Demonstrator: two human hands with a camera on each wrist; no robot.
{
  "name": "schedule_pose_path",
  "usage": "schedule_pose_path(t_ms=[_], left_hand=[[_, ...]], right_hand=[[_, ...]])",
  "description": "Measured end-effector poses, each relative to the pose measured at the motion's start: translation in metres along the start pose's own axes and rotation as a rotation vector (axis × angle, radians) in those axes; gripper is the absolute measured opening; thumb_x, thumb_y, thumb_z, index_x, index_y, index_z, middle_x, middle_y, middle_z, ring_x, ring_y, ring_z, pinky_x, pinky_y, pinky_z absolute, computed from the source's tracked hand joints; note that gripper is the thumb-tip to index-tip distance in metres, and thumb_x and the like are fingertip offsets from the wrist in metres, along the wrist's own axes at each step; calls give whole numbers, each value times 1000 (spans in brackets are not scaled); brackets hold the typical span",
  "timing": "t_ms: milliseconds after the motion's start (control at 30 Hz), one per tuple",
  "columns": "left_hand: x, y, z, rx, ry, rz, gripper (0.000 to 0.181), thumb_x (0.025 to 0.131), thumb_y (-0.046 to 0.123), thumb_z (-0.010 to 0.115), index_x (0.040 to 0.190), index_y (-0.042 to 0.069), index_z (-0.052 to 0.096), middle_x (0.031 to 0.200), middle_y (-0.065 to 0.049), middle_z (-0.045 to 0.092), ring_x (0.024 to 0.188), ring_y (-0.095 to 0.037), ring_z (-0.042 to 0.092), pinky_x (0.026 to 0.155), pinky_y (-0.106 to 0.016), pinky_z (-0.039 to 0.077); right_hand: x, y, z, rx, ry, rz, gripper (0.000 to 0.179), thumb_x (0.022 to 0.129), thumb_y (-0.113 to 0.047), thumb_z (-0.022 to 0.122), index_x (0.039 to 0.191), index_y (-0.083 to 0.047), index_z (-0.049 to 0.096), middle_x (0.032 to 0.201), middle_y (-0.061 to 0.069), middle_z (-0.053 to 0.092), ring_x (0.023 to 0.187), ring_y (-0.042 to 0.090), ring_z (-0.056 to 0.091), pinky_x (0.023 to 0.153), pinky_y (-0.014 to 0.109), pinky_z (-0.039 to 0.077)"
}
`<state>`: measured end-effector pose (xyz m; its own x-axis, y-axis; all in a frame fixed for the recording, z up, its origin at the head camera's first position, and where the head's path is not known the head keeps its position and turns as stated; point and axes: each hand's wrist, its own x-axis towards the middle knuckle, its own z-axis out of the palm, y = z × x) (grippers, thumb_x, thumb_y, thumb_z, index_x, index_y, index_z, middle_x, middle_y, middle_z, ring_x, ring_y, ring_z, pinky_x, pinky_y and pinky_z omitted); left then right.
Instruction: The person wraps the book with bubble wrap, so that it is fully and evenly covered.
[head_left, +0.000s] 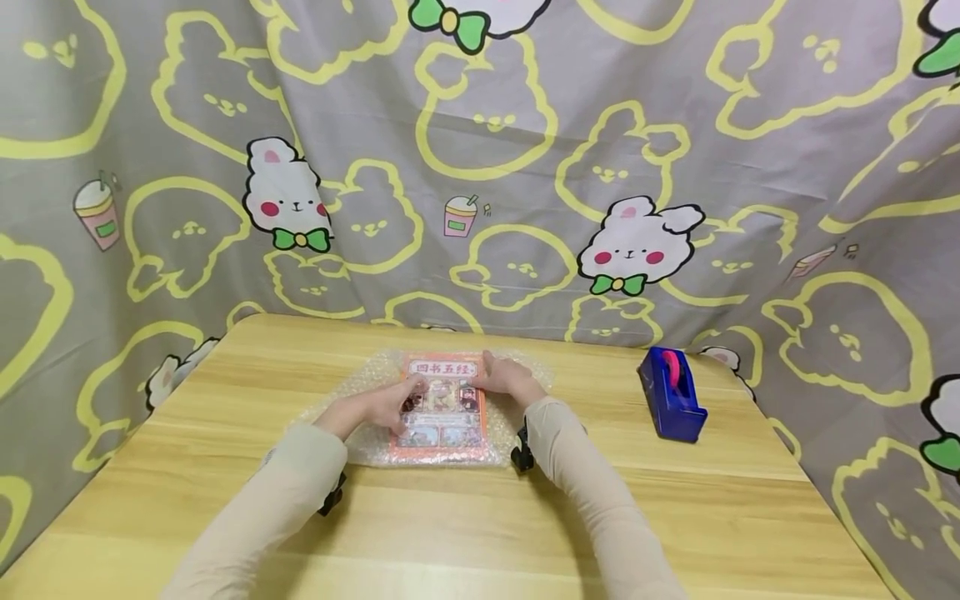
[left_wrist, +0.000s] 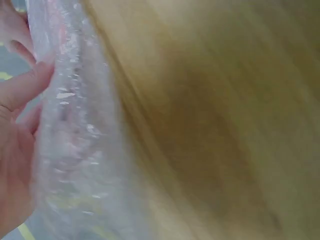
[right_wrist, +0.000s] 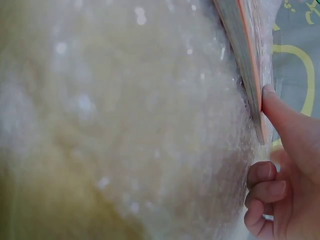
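A book with an orange-edged picture cover lies on the table with clear bubble wrap spread around it and, at its lower edge, over it. My left hand rests on the left part of the cover, its fingers fairly straight. In the left wrist view its thumb touches the wrap. At the book's upper right corner is my right hand. The right wrist view shows its thumb pressing the book's edge while the other fingers curl against the wrap below.
A blue tape dispenser with a pink roll core stands at the right of the wooden table. A grey curtain with yellow cartoon outlines hangs behind and at both sides.
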<state>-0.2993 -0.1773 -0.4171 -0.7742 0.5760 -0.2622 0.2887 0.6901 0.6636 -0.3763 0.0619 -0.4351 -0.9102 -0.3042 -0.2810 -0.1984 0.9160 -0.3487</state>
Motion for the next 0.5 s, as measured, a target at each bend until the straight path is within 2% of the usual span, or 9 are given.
schedule_pose_path(t_ms=[67,133,233,333,500], left_hand=[[1,4,-1,41,-16,-22,94,67,-19,62,145,5,16,148,-22,17,112,-37,48,56,-28,52],[3,9,-2,127,-37,-47,91,67,-19,61,144,11,26,149,-19,17,128,-35,31,57,-27,51],[6,15,-3,261,-68,-72,85,66,-18,62,140,16,37,149,-17,18,133,-36,20,62,-26,49],[7,19,-4,322,-87,-80,81,68,-15,63,138,17,39,149,-16,19,132,-35,20,63,-25,48],[4,22,-1,272,-91,-131,80,71,-17,61,139,18,38,150,-13,16,128,-30,25,56,-23,46]], right_hand=[[0,0,-1,8,5,-7,87,85,-56,50,147,-11,10,148,12,26,131,32,31,106,43,30],[0,1,-2,27,9,-13,89,84,-56,52,147,-10,10,148,12,26,132,32,30,107,43,29],[-1,3,-4,51,2,-11,89,84,-56,52,147,-11,9,148,12,25,133,31,28,108,43,26],[-3,6,-5,95,-8,-3,88,86,-55,51,147,-10,8,150,11,22,135,30,25,109,42,23],[-1,11,-4,127,22,-13,75,93,-49,40,147,-6,9,148,13,26,133,30,28,109,41,24]])
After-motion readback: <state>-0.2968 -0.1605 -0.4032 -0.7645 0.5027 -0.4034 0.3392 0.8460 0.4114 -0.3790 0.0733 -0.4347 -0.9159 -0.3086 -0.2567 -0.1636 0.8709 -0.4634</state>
